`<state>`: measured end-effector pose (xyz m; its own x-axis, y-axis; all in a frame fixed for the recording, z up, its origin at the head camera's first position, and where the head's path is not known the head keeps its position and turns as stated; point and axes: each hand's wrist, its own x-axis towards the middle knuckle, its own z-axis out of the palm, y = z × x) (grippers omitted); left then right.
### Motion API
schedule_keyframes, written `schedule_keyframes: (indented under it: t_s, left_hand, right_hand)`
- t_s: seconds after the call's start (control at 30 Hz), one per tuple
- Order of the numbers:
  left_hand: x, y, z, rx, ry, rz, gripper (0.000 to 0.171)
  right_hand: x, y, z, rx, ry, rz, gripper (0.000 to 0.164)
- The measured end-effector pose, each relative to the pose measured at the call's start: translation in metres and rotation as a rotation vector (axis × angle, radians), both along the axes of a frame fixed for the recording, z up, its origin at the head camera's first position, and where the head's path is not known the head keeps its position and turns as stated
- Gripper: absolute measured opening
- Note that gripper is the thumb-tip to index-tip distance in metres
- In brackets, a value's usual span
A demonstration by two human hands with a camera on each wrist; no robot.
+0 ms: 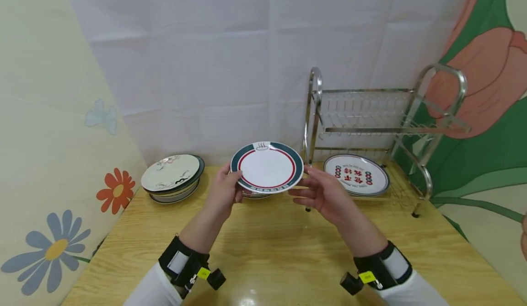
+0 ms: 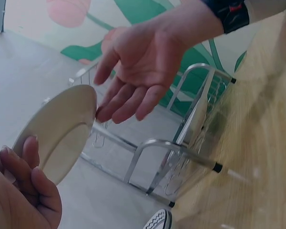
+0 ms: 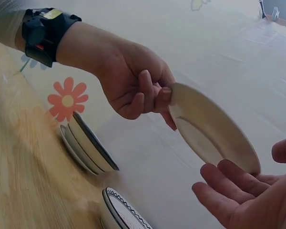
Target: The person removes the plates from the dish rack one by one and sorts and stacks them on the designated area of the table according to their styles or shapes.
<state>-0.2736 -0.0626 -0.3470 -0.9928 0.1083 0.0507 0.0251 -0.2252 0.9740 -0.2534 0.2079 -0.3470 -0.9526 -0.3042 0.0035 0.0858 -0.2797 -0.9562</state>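
Note:
A white plate (image 1: 267, 168) with a dark green band and a red ring is held up above the table, tilted so its face shows in the head view. My left hand (image 1: 223, 190) pinches its left rim, thumb on top and fingers curled beneath. At the opposite rim is my right hand (image 1: 326, 193), its fingers spread and fairly straight, fingertips right at the edge. From the left wrist view, the pale underside of the plate (image 2: 69, 131) faces the camera, and the right palm (image 2: 150, 62) shows beside it.
Stacked plates (image 1: 173, 175) stand at the table's back left. More plates (image 1: 256, 195) lie partly hidden behind the held one. On the right is a two-tier metal dish rack (image 1: 366, 130), with an oval plate (image 1: 357, 175) bearing red characters on its lower level.

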Motion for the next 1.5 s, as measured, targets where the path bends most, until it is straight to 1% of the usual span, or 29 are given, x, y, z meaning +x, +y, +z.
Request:
schedule_keyframes:
  t_s: [0.2,0.3,0.4,0.53,0.67,0.77,0.87,0.97,1.13,1.3,1.5]
  left_hand:
    - [-0.032,-0.002,0.001,-0.06,-0.05,0.062,0.045]
    - [-0.046,-0.003,-0.001,-0.08,-0.076,0.082,0.043]
    - [-0.058,-0.004,-0.005,-0.096,-0.107,0.11,0.041]
    - [-0.074,-0.003,-0.018,-0.126,-0.152,0.162,0.04]
    - [-0.093,-0.002,-0.034,-0.171,-0.187,0.207,0.044]
    - [-0.103,-0.003,-0.046,-0.2,-0.216,0.23,0.044]
    - [-0.11,-0.005,-0.056,-0.241,-0.254,0.246,0.04]
    - [-0.114,-0.006,-0.064,-0.288,-0.283,0.256,0.035]
    - [-0.119,-0.007,-0.073,-0.313,-0.296,0.277,0.034]
    - [-0.121,-0.009,-0.078,-0.347,-0.317,0.284,0.029]
    - [-0.122,-0.01,-0.08,-0.359,-0.341,0.298,0.035]
  right_hand:
    - [-0.001,-0.008,-0.007,0.031,-0.003,0.077,0.06]
    - [-0.001,-0.012,-0.012,0.043,-0.021,0.104,0.059]
    - [-0.002,-0.018,-0.019,0.055,-0.045,0.115,0.057]
    - [-0.002,-0.025,-0.028,0.076,-0.07,0.12,0.057]
    - [-0.002,-0.03,-0.036,0.099,-0.074,0.13,0.057]
    - [-0.002,-0.033,-0.041,0.114,-0.073,0.14,0.055]
    - [-0.002,-0.036,-0.046,0.125,-0.083,0.145,0.052]
    - [-0.002,-0.039,-0.05,0.132,-0.105,0.142,0.05]
    - [-0.001,-0.044,-0.055,0.15,-0.124,0.151,0.05]
    - [0.001,-0.047,-0.058,0.168,-0.129,0.163,0.051]
    - [0.001,-0.049,-0.059,0.184,-0.146,0.162,0.051]
